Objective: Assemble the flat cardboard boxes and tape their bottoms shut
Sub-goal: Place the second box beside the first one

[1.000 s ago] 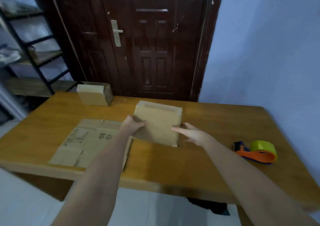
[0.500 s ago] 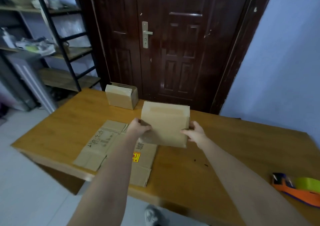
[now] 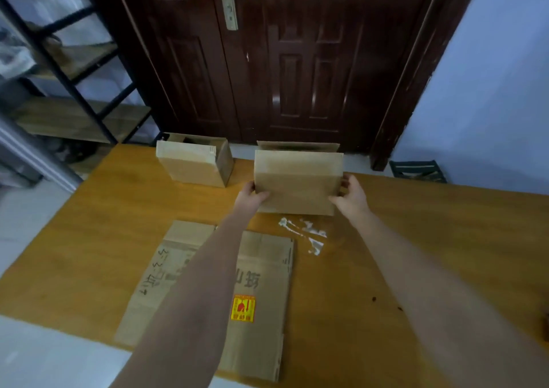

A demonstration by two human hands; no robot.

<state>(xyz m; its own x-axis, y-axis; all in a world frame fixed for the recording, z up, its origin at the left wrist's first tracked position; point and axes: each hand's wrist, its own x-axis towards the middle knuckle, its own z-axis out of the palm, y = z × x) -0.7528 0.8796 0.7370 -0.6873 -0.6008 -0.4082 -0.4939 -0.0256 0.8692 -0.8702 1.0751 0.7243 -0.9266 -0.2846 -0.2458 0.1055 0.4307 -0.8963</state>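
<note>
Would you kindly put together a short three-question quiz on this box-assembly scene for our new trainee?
1. True or false: both hands grip the held box.
2. What lies flat on the table under the left forearm? A) flattened cartons B) a towel C) a tray
3. How many assembled boxes are in view?

Key:
1. True: the left hand and right hand hold its sides.
2. A, the flattened cartons.
3. Two: the held box and the second box beside it.

Home storeroom: panelled door (image 3: 297, 60), shelving rack (image 3: 74, 69).
</note>
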